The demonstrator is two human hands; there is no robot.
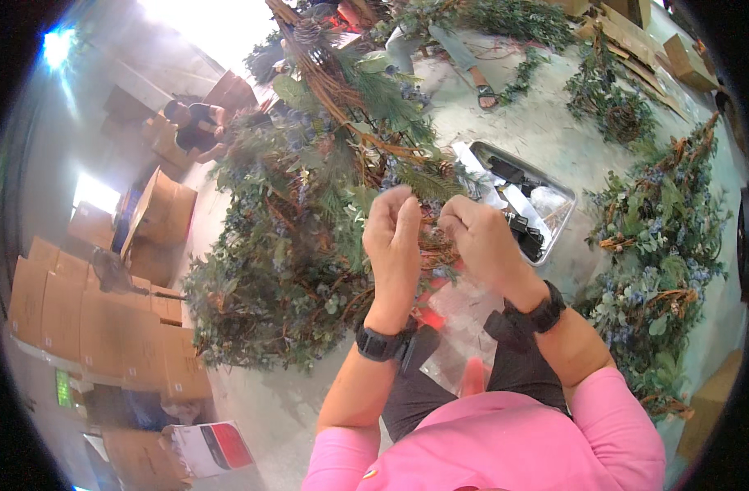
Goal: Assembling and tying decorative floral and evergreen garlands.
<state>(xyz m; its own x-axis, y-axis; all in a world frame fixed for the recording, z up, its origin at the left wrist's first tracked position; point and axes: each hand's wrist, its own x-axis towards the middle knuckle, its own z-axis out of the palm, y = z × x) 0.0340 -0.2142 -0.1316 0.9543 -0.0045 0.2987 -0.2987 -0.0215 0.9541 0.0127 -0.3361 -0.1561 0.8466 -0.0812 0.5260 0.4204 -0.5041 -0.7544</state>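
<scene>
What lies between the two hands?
In the head view, twigs and green leaves of the wreath fill the gap between the left hand and right hand.

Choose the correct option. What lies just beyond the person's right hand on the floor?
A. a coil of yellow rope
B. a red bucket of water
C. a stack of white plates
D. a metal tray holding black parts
D: beyond the right hand, a shallow metal tray sits on the pale floor with black parts in it.
</scene>
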